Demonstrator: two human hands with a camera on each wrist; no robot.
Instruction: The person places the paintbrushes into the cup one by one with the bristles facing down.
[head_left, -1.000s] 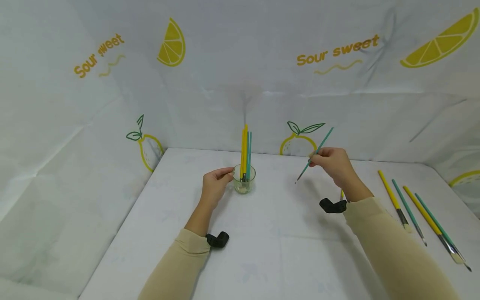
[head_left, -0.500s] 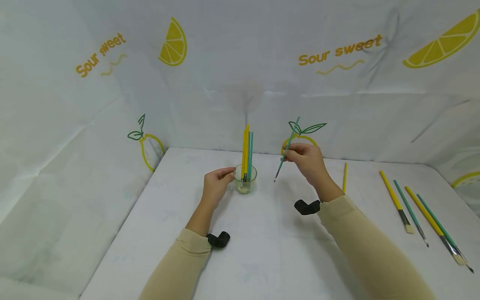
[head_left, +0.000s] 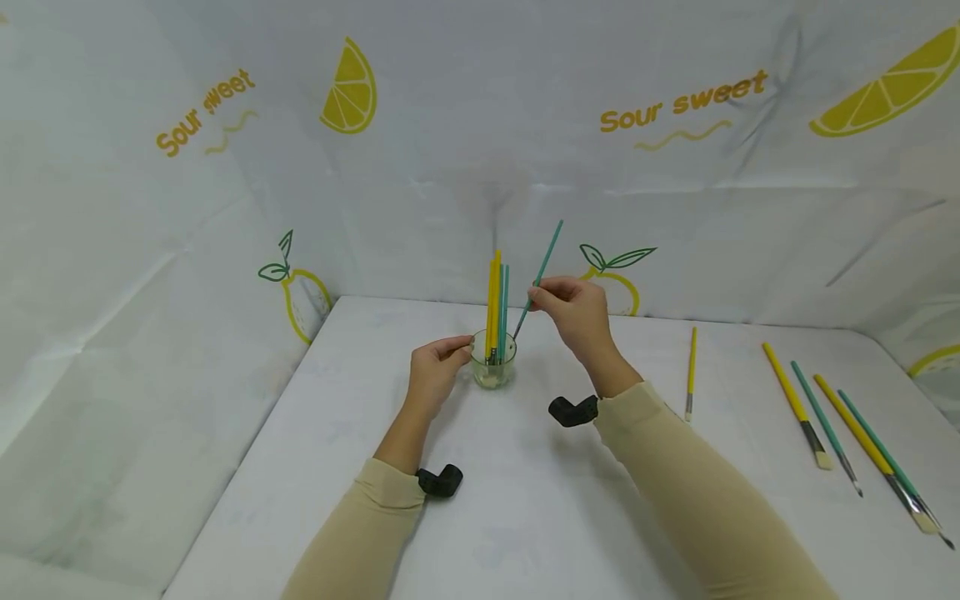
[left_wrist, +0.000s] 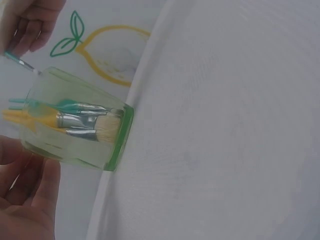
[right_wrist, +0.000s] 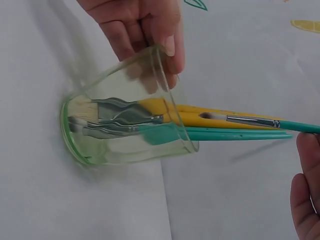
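A clear greenish glass cup [head_left: 491, 379] stands on the white table, holding yellow paintbrushes [head_left: 492, 304] and teal ones [head_left: 505, 300], bristles down. My left hand [head_left: 432, 372] pinches the cup's rim from the left, thumb and fingers on either side of the glass. Between its thumb and fingers my right hand [head_left: 576, 317] pinches a thin teal paintbrush [head_left: 550, 250], tilted with its bristles pointing down. In the right wrist view this brush's bristle tip [right_wrist: 210, 115] lies just outside the cup's mouth, over the handles of the standing brushes.
One short yellow paintbrush [head_left: 692, 367] lies right of my right forearm. Farther right lie several more yellow and teal brushes, among them a flat yellow one [head_left: 795, 400]. A white cloth wall with lemon prints rises behind the table's back edge [head_left: 420, 300].
My right hand has carried the teal paintbrush leftward to the cup's rim, uncovering the short yellow brush on the table. The left hand stays at the cup.
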